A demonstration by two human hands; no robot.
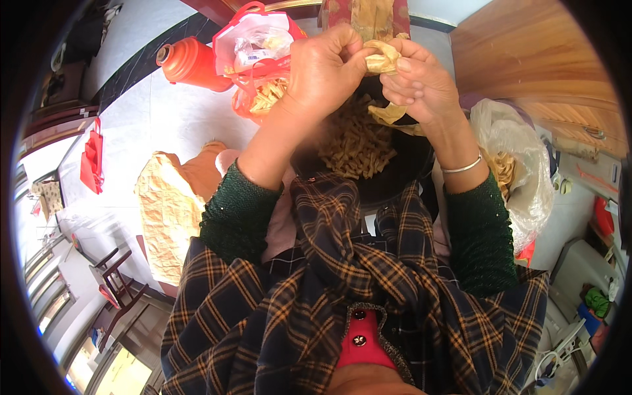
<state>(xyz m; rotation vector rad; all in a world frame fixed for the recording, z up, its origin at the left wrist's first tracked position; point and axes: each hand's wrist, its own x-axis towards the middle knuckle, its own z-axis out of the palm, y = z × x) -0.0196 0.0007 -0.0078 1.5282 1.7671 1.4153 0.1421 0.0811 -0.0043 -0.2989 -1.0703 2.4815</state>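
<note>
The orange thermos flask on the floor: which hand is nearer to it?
Left. The left hand is just right of the orange thermos flask, with a red plastic bag between them. The right hand is farther right.

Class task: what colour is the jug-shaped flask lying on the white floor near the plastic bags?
The flask is orange-red; the head view shows it best, upper left.

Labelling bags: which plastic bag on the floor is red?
The red bag just left of the left hand, open, holding pale strips and packets. The other bag, right of the right hand, is clear.
</note>
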